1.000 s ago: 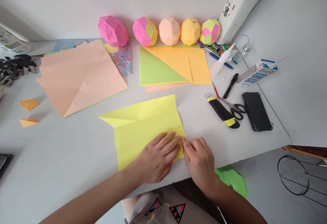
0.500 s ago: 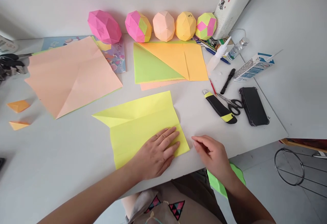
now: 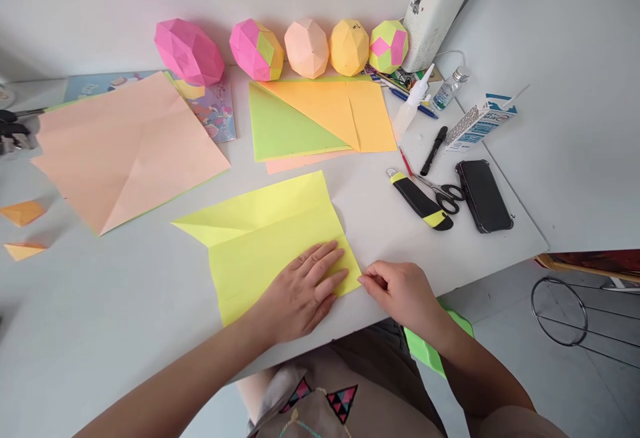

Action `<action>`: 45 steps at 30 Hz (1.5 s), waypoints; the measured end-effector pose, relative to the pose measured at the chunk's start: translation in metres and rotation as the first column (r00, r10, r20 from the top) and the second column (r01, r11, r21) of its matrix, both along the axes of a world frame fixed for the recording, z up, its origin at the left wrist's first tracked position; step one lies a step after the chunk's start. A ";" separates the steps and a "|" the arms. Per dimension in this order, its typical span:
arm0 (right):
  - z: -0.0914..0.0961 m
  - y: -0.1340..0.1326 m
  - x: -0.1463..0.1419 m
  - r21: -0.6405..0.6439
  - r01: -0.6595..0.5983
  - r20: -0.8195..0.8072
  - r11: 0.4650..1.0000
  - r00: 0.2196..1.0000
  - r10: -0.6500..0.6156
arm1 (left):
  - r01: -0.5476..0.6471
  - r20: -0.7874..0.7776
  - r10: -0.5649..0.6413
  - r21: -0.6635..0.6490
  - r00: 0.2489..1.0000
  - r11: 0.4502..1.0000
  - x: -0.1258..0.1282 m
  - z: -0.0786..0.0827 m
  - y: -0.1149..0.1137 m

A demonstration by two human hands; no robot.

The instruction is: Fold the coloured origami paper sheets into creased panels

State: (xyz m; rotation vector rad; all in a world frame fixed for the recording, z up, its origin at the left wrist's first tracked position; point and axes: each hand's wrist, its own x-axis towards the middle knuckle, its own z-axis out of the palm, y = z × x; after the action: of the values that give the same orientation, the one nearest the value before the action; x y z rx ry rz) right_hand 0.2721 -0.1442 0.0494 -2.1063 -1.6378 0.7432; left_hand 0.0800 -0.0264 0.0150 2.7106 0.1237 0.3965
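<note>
A sheet of yellow paper with creases and a raised pointed fold at its far left lies near the front edge of the table. My left hand rests flat on its right half, fingers stretched out. At the sheet's near right corner, the thumb and forefinger of my right hand are pinched together on the paper's tip; the other fingers are curled in. Beyond the sheet lie folded orange paper and green paper.
Several faceted paper balls, such as a peach one, line the wall. Peach sheets lie left, near small orange folded pieces. On the right are a box cutter, scissors, phone, glue bottle, marker and drink carton.
My right hand has moved left from beside the yellow paper to its near right corner and pinched it. My left hand stays flat on the sheet. The view has shifted slightly.
</note>
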 end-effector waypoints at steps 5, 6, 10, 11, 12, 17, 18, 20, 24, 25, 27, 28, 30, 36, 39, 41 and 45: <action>-0.003 -0.003 -0.003 0.046 -0.006 0.101 0.999 0.995 0.001 | 0.024 -0.051 -0.021 0.051 0.998 0.998 -0.001 -0.003 0.000; -0.004 -0.003 -0.003 0.048 -0.001 0.107 0.999 0.994 -0.005 | 0.028 -0.051 -0.025 0.055 0.998 0.998 -0.001 -0.003 0.000; -0.003 -0.005 0.000 0.031 0.010 0.083 0.999 0.996 -0.013 | 0.023 -0.033 -0.021 0.060 0.999 0.998 -0.001 -0.003 0.000; -0.003 -0.006 0.001 0.027 0.012 0.071 1.000 0.997 -0.014 | 0.020 -0.031 -0.018 0.060 0.999 0.998 -0.001 -0.002 0.000; -0.002 -0.007 0.002 0.024 0.015 0.054 1.000 0.998 -0.016 | 0.019 -0.030 -0.018 0.060 0.999 0.998 -0.001 -0.002 0.000; -0.001 -0.007 -0.003 0.111 0.071 -0.009 0.991 0.997 -0.070 | 0.030 -0.051 -0.027 0.065 0.998 0.997 -0.001 -0.002 0.000; -0.002 -0.007 -0.005 0.175 0.075 0.026 0.982 0.996 -0.081 | 0.026 -0.055 -0.023 0.066 0.998 0.997 -0.001 -0.002 -0.001; -0.004 -0.006 -0.010 0.290 0.046 0.111 0.956 0.990 -0.082 | 0.015 -0.059 -0.011 0.072 0.998 0.997 -0.001 -0.002 -0.001; -0.007 -0.008 -0.013 0.318 0.019 0.110 0.948 0.992 -0.057 | 0.010 -0.056 -0.005 0.091 0.998 0.996 -0.001 -0.002 -0.002; -0.008 -0.009 -0.012 0.311 0.027 0.102 0.950 0.993 -0.061 | 0.012 -0.051 -0.007 0.093 0.999 0.996 -0.001 -0.002 -0.002; -0.008 -0.011 -0.011 0.293 0.030 0.110 0.956 0.992 -0.065 | 0.012 -0.042 -0.009 0.094 0.999 0.996 -0.001 -0.001 -0.001; -0.008 -0.012 -0.011 0.284 0.027 0.123 0.958 0.990 -0.064 | 0.012 -0.043 -0.008 0.094 0.999 0.995 -0.001 -0.001 -0.001; -0.009 -0.012 -0.012 0.273 0.024 0.155 0.962 0.986 -0.068 | 0.013 -0.052 -0.008 0.098 0.999 0.995 -0.001 0.000 -0.001; -0.012 -0.011 -0.018 0.269 0.031 0.207 0.963 0.974 -0.089 | 0.014 -0.068 -0.007 0.101 0.998 0.995 -0.001 -0.001 0.000; -0.013 -0.011 -0.019 0.263 0.029 0.210 0.964 0.974 -0.087 | 0.009 -0.071 -0.002 0.099 0.997 0.995 -0.001 -0.002 -0.001; -0.014 -0.011 -0.018 0.268 0.026 0.214 0.963 0.973 -0.086 | 0.004 -0.071 0.003 0.100 0.997 0.995 -0.001 -0.002 -0.001; -0.014 -0.011 -0.016 0.269 0.011 0.215 0.963 0.974 -0.072 | 0.007 -0.078 0.002 0.107 0.997 0.994 -0.002 -0.001 -0.001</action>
State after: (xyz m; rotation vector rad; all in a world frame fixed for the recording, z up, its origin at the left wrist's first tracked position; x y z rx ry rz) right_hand 0.2566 -0.1556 0.0352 -2.0789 -1.6913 0.2586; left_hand 0.0782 -0.0275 0.0143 2.8327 0.1240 0.3053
